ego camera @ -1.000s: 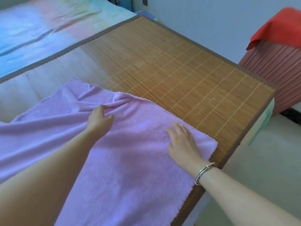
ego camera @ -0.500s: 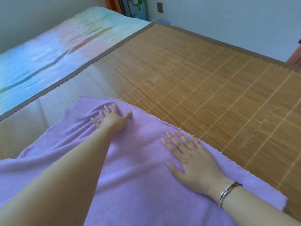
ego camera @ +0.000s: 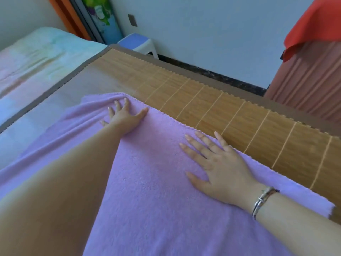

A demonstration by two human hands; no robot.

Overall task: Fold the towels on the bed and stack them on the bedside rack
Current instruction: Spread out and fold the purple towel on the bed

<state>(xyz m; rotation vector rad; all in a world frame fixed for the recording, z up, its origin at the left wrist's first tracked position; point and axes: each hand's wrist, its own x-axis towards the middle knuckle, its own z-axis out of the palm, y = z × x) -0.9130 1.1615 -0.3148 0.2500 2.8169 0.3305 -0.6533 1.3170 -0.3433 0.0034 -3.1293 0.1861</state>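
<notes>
Towel [ego camera: 156, 182], the purple one, lies spread on the bamboo mat [ego camera: 239, 115] on the bed. Left hand [ego camera: 125, 117] has slid out to the far corner, fingers flat now, not bunching cloth. Right hand [ego camera: 219, 163] presses flat too. Wrinkles are going, so folding looks close.

A: What is the purple towel [ego camera: 156, 200] made of?
B: Soft matt cloth with a fuzzy, fine-piled surface and a zigzag-trimmed edge.
A: And the mat [ego camera: 230, 111] beneath it?
B: Thin bamboo-like slats, faintly glossy, tied with pale cords, bordered in brown fabric. The bracelet [ego camera: 263, 201] looks like shiny metal.
</notes>
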